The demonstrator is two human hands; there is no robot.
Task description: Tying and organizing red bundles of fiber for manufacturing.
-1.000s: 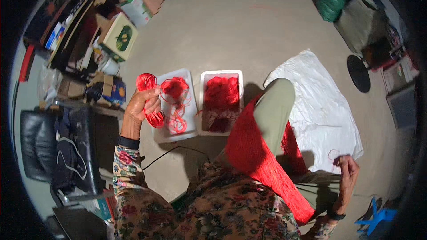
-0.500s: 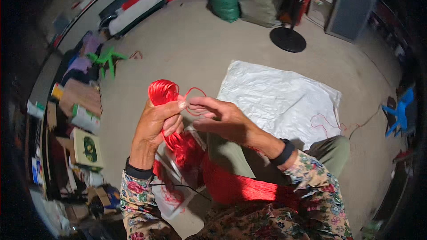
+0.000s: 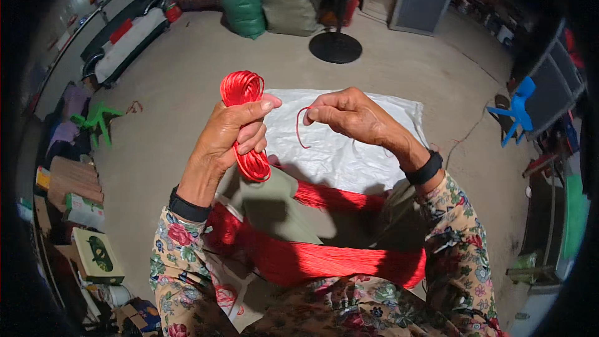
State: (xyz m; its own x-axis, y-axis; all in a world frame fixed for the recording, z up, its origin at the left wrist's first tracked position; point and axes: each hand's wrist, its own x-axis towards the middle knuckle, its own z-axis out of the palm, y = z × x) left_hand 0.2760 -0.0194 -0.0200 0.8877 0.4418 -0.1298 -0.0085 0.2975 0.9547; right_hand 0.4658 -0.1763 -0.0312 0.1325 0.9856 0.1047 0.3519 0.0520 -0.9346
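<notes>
A looped bundle of shiny red cord (image 3: 242,87) is gripped in my left hand (image 3: 234,128), its loops bulging above and below the fist. To the right and apart from it, my right hand (image 3: 352,115) pinches a loose red cord end (image 3: 299,128), which curves downward from the fingertips. A thick hank of red cord (image 3: 337,262) stretches across my lap, and another part of red cord (image 3: 337,197) lies over the knees. Beyond my hands, a white woven sheet (image 3: 374,165) is spread on the floor.
A green stool (image 3: 98,118) stands at left, near boxes (image 3: 97,253). At right is a blue stool (image 3: 516,111). Far back are a green sack (image 3: 243,3), a pale sack (image 3: 290,3), a round black stand base (image 3: 336,47) and a bench (image 3: 128,47).
My hands have drawn apart, the right one away to the right with the cord end. The bundle is raised in my left hand. The whole view has shifted to the right.
</notes>
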